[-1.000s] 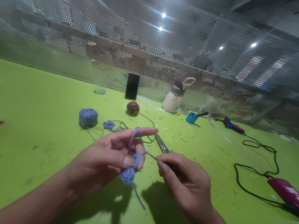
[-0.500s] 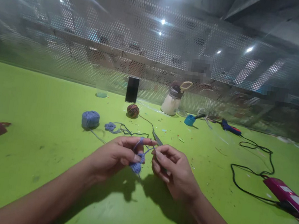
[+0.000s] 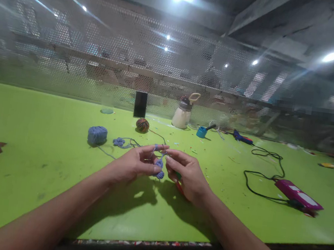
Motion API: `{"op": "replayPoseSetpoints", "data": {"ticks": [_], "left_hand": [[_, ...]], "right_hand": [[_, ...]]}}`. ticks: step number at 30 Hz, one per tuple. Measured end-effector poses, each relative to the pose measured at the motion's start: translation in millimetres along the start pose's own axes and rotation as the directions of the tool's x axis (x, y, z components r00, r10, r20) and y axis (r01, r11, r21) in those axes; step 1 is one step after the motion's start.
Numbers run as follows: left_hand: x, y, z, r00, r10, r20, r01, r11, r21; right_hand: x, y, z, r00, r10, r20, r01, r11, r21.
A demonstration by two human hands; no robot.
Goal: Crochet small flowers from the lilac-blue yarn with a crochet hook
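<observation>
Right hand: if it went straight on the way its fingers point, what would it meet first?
The right hand would likely meet the left hand first, or the blue crochet piece pinched there; depth between them is unclear.

No writing (or number) is legible.

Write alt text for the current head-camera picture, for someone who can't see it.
A left hand pinches small blue yarn work, the right hand close beside it, above a green table. Beyond lie a blue yarn ball and a multicoloured yarn ball, with a pale bottle farther back.
</observation>
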State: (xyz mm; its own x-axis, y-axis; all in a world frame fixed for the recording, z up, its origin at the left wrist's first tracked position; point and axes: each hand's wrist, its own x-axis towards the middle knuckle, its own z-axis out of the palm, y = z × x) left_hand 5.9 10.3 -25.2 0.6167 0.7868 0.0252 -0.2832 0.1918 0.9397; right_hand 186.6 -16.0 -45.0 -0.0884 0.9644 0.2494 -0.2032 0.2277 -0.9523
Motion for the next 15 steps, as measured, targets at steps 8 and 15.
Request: {"op": "replayPoseSetpoints", "data": {"ticks": [8,15], "left_hand": [[2,-2,8,0.997,0.073,0.032,-0.072,0.997,-0.016],[5,-7,9,0.994,0.111,0.009,-0.11,0.992,-0.056]], "right_hand": [[9,3,-3,0.996,0.041,0.083,-0.046,0.997,0.059],[11,5,-6,0.96,0.196,0.2,-0.21,0.976,0.051]]}}
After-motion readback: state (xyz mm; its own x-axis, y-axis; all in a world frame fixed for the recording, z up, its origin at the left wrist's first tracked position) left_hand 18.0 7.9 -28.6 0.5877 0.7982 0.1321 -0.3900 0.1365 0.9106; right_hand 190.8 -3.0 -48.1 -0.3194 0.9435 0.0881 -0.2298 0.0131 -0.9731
